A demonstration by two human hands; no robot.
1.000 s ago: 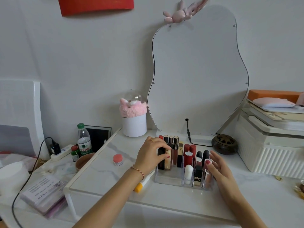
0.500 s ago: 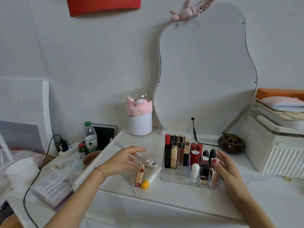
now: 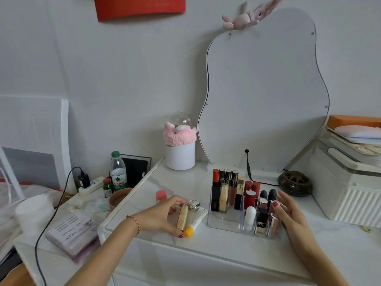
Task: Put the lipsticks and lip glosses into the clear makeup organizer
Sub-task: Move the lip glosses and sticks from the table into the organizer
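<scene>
Head view showed us the white tabletop point(image 3: 206, 247) with bare room toward its front edge. On it stood the clear organizer point(image 3: 224, 220), our right hand point(image 3: 292, 218) flat-fingered against its right wall. Just left, our left hand point(image 3: 159, 216) pinched the lip gloss point(image 3: 182, 217) lying beside a yellow-capped tube point(image 3: 195, 221).

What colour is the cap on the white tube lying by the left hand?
Yellow-orange cap on the white tube, head view.

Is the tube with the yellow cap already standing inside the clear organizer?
No, the tube with the yellow cap lies flat on the table, left of the clear organizer.
</scene>
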